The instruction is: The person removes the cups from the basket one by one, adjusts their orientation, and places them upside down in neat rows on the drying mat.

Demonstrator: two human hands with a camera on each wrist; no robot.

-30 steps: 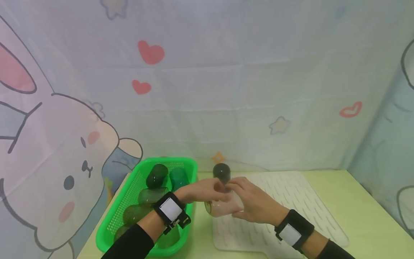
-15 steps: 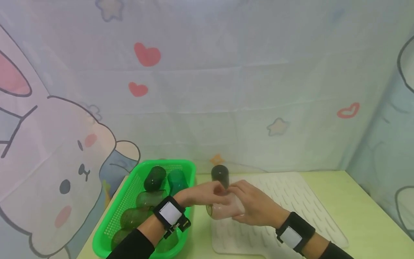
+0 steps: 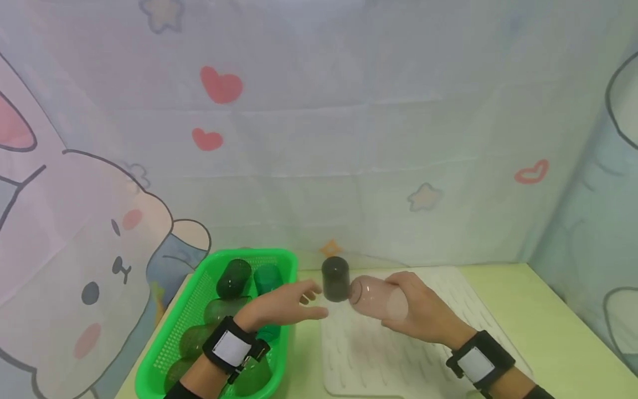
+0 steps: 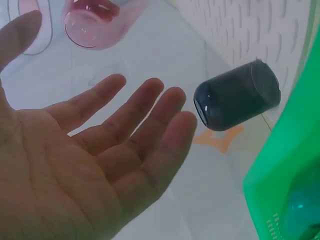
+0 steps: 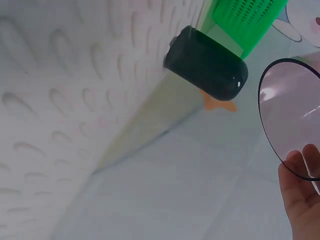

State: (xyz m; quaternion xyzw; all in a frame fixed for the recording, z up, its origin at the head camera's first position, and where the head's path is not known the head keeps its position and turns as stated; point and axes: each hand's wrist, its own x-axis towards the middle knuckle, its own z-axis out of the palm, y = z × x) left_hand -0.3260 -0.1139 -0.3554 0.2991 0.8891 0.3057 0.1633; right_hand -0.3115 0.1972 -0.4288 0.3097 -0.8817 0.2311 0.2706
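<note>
My right hand (image 3: 423,310) grips a clear pink cup (image 3: 376,298) near its mouth end, over the white ridged draining mat (image 3: 366,366). The cup lies tilted on its side, its closed base pointing left. Its round dark-edged rim (image 5: 260,102) shows large in the right wrist view, with fingertips against the wall. My left hand (image 3: 286,303) is apart from the cup, fingers spread and nothing held, over the basket's right edge. In the left wrist view its palm (image 4: 55,170) faces up to the camera. A dark grey cup (image 3: 336,279) stands base-up on the mat's far left corner, between the hands.
On the left stands a green plastic basket (image 3: 166,318) with several coloured see-through cups lying in it, among them a black one (image 3: 234,279) and a teal one (image 3: 267,278). A printed cloth (image 3: 319,216) hangs behind the pale yellow-green table (image 3: 543,327).
My left hand has let go of the pink cup and drawn back left toward the basket. The right hand has shifted slightly right with the cup, turning its base up a little.
</note>
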